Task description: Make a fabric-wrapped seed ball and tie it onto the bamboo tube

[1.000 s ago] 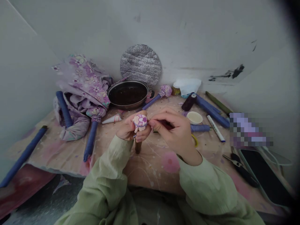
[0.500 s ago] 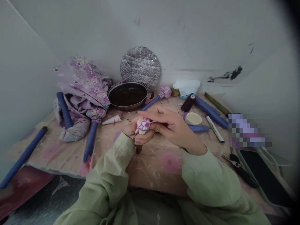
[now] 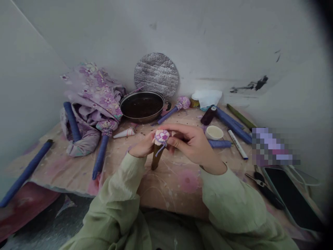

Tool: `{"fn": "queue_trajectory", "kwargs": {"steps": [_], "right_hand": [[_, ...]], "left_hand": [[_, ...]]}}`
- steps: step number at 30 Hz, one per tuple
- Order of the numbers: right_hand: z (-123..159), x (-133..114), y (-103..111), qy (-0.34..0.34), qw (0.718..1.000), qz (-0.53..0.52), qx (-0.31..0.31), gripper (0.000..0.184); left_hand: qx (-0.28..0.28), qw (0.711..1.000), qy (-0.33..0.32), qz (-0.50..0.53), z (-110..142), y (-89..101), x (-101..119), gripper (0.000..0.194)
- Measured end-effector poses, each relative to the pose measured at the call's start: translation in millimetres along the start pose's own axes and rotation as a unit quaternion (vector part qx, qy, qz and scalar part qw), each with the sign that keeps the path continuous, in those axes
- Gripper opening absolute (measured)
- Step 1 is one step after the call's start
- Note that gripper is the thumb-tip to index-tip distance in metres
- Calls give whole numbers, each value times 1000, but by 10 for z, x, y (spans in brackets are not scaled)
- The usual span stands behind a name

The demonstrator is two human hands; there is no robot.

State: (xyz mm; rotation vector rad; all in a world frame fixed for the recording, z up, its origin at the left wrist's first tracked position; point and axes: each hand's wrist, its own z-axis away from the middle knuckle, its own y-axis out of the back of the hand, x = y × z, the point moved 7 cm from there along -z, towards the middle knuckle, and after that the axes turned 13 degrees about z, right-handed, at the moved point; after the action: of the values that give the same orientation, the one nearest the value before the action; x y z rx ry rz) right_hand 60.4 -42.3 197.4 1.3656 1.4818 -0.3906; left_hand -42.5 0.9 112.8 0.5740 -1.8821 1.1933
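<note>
A brown-green stick stands between my hands, narrowing toward its lower end. Its top is capped with cloth in a white and purple flower print. A thin purple strip dangles from the cap. On the left, my left hand holds the capped end, its fingers mostly hidden behind the cap. My right hand presses thumb and fingers on the right side of the cloth.
A dark pan sits at the back beside flowered fabric. Blue-wrapped sticks lie around, some with cloth heads. Rightward are a thread spool, a small bowl, a marker, pliers and a phone.
My left fingers have shifted from the front of the cap to its left side, baring the stick below. The purple strip now hangs down in front.
</note>
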Motion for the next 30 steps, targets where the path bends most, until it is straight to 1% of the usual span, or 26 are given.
{"fn": "queue_trajectory", "kwargs": {"steps": [2, 4, 5, 6, 7, 8, 9, 11, 14, 17, 20, 23, 25, 28, 30], "right_hand": [[2, -9, 28, 13, 999, 10, 30, 24], [5, -24, 43, 19, 998, 36, 53, 23], [8, -32, 43, 18, 997, 52, 61, 24], [13, -42, 42, 17, 995, 68, 70, 24], [20, -55, 40, 17, 993, 84, 81, 24], [29, -71, 33, 18, 991, 99, 91, 24], [39, -92, 25, 22, 988, 113, 102, 25], [64, -140, 10, 37, 981, 142, 127, 26], [105, -211, -4, 62, 967, 192, 158, 27], [133, -230, 4, 61, 955, 229, 177, 25], [139, -183, 14, 35, 957, 222, 183, 23], [143, -108, 24, 10, 969, 150, 196, 23], [146, -70, 24, -2, 973, 117, 199, 22], [158, -67, 28, -10, 973, 127, 194, 16], [172, -112, 40, 3, 969, 153, 196, 13]], "left_hand": [[10, 998, -39, -53, 56, -50, 158, 54], [49, 989, -96, -102, 166, -126, 361, 53], [79, 977, -146, -136, 247, -183, 497, 49], [93, 962, -193, -171, 332, -278, 624, 44], [103, 945, -235, -203, 415, -387, 734, 43], [110, 931, -260, -232, 482, -494, 813, 43], [120, 923, -258, -258, 520, -580, 848, 41], [138, 915, -230, -301, 539, -691, 846, 36], [141, 914, -208, -317, 494, -738, 775, 31], [114, 936, -212, -258, 422, -714, 687, 30], [95, 955, -216, -179, 374, -676, 631, 28], [102, 959, -230, -131, 363, -636, 629, 26], [110, 961, -227, -113, 357, -615, 627, 25], [125, 964, -213, -97, 350, -591, 621, 23], [133, 963, -214, -95, 353, -585, 630, 22]]}}
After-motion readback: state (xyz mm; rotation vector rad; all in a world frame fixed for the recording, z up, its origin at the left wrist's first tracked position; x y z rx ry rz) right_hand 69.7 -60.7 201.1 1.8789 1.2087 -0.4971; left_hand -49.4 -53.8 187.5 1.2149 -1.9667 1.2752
